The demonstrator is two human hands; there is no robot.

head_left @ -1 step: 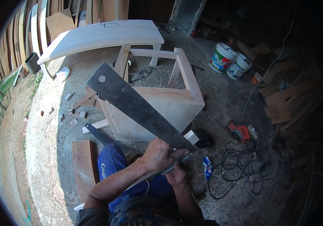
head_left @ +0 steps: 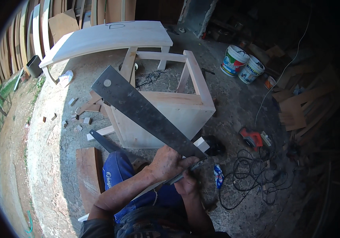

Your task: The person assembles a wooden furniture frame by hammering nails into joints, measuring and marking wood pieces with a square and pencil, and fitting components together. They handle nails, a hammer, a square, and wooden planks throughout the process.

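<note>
A long, dark steel blade (head_left: 146,113), shaped like a handsaw's and with a round hole at its wide end, slants up and left from my hands. My left hand (head_left: 165,163) is closed round its narrow lower end. Just below and to the right, my right hand (head_left: 187,184) has its fingers curled against a thin metal edge; what it grips is mostly hidden. Another pale flat edge (head_left: 150,190) shows beneath my left wrist. By my blue-clad knee, a second tapered dark blade (head_left: 105,142) lies low, its near end partly hidden.
A pale wooden frame with a panel (head_left: 158,119) stands ahead, a long white-topped table (head_left: 110,37) behind it. Brown board (head_left: 87,174) at left; small offcuts (head_left: 86,120) beyond. At right are paint buckets (head_left: 233,61), a red power tool (head_left: 251,138) and coiled black cable (head_left: 243,166).
</note>
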